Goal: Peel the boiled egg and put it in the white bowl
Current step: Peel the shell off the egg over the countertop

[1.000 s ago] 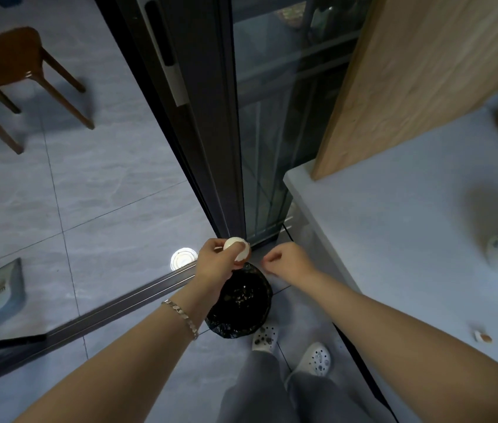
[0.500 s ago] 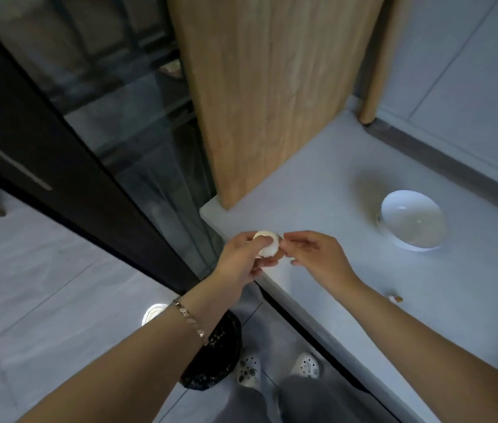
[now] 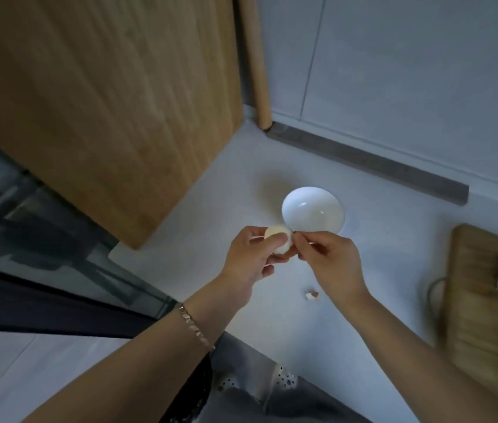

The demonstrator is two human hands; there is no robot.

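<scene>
My left hand (image 3: 249,260) grips a pale boiled egg (image 3: 278,239) above the white counter. The egg looks mostly bare of shell. My right hand (image 3: 328,264) pinches with thumb and fingertips at the egg's right side, touching it. The white bowl (image 3: 313,213) stands empty on the counter just beyond both hands. A small bit of eggshell (image 3: 312,295) lies on the counter under my right wrist.
A large wooden board (image 3: 113,102) leans upright at the counter's left end, with a wooden rolling pin (image 3: 255,59) standing in the corner. A bamboo cutting board (image 3: 485,303) lies at the right. The counter's left edge (image 3: 138,270) drops to a dark glass door and floor.
My view and both hands have swung from the black bin on the floor up over the counter. The egg is now close to the white bowl, my right fingers touching it.
</scene>
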